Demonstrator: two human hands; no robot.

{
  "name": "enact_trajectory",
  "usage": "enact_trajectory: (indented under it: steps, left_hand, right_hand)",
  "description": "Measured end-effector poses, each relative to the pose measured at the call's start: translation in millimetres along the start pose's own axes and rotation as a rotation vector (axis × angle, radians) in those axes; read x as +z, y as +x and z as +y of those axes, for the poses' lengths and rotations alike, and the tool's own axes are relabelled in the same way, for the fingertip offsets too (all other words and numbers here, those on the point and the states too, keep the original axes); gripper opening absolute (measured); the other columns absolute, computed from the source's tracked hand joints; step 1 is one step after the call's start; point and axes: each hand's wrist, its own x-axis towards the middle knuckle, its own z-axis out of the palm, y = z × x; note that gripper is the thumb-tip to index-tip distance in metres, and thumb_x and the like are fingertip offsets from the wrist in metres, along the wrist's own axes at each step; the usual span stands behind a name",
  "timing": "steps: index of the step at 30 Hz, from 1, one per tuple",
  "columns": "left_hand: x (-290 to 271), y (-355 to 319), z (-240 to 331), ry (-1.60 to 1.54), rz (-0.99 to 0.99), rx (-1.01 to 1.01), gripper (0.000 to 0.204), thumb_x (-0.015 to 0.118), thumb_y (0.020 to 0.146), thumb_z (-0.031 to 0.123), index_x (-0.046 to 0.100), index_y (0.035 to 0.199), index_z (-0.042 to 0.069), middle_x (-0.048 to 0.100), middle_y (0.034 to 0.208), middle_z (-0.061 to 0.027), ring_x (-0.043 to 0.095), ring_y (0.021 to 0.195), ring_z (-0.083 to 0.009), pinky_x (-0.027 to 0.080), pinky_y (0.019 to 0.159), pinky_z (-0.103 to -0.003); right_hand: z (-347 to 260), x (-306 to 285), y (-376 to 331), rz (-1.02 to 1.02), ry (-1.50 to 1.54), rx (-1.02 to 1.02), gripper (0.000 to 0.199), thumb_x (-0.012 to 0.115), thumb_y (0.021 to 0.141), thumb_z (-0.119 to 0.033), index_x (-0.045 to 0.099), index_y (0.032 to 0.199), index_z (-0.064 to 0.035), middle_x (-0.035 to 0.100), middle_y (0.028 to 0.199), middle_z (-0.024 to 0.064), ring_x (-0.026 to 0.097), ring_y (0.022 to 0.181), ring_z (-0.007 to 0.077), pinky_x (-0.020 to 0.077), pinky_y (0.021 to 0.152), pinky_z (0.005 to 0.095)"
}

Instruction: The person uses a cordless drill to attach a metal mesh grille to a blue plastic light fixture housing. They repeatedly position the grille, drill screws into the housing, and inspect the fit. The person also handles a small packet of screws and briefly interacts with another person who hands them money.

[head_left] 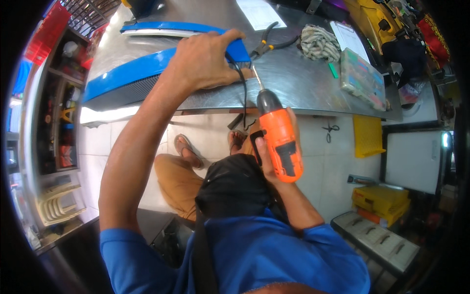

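Note:
A long blue housing [132, 73] with a dark ribbed side lies along the near edge of the metal table. My left hand [203, 59] grips its right end, fingers over the top and thumb stretched along the end face. In my right hand [266, 159] is an orange and black cordless screwdriver [281, 137], pointing up and away. Its bit [257, 78] reaches the end of the housing by my left thumb; whether it touches a screw I cannot tell. A black cable [244, 93] hangs from that end over the table edge.
Behind the housing lies a blue-and-white strip [171, 27]. Pliers [267, 48], a bundled rag [319, 43], a green piece [333, 70] and a clear organizer box [362, 81] lie to the right. Papers [257, 13] rest farther back. Shelves [61, 117] stand at left.

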Motion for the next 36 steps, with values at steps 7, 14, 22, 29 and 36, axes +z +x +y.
enact_trajectory:
  steps: [7,14,22,29,36]
  left_hand:
    - [-5,-1,2,-0.045,-0.018,-0.005,0.084,0.078,0.071,0.069,0.064,0.132,0.012,0.074,0.091,-0.0183,0.074,0.087,-0.0348,0.057,0.08,-0.046]
    - [-5,1,4,-0.077,-0.06,-0.056,0.084,0.079,0.07,0.068,0.064,0.13,0.012,0.074,0.092,-0.0185,0.073,0.089,-0.0352,0.057,0.082,-0.046]
    - [-1,-2,1,-0.023,-0.017,0.032,0.082,0.086,0.058,0.034,0.059,0.133,0.015,0.072,0.098,-0.0181,0.071,0.094,-0.0382,0.053,0.087,-0.047]
    - [-2,-4,-1,-0.029,-0.037,0.06,0.081,0.084,0.058,0.028,0.058,0.133,0.014,0.072,0.096,-0.017,0.07,0.093,-0.0386,0.05,0.092,-0.048]
    - [-1,-3,-1,-0.026,-0.016,0.062,0.081,0.085,0.056,0.031,0.06,0.131,0.014,0.073,0.095,-0.0166,0.071,0.089,-0.0368,0.052,0.088,-0.047]
  right_hand:
    - [-2,7,-4,0.055,0.31,0.243,0.053,0.064,0.1,-0.032,0.047,0.141,-0.0029,0.067,0.103,0.0114,0.068,0.089,0.0179,0.0602,0.081,0.0289]
    - [0,8,-1,0.063,-0.191,-0.017,0.057,0.071,0.094,-0.025,0.048,0.141,-0.0018,0.069,0.098,0.0096,0.069,0.086,0.0199,0.0586,0.081,0.0323]
    - [0,13,-1,0.071,-0.389,-0.05,0.068,0.078,0.087,-0.017,0.045,0.144,-0.0002,0.071,0.094,0.0082,0.068,0.089,0.0224,0.0552,0.086,0.0385]
    - [-2,12,-2,0.058,-0.33,-0.053,0.063,0.074,0.09,-0.019,0.045,0.144,-0.0016,0.07,0.095,0.0098,0.068,0.089,0.0228,0.0561,0.085,0.0374]
    - [-2,13,-2,0.03,-0.228,-0.02,0.058,0.07,0.094,-0.02,0.045,0.145,-0.0036,0.069,0.098,0.0116,0.069,0.089,0.0234,0.0573,0.084,0.0363]
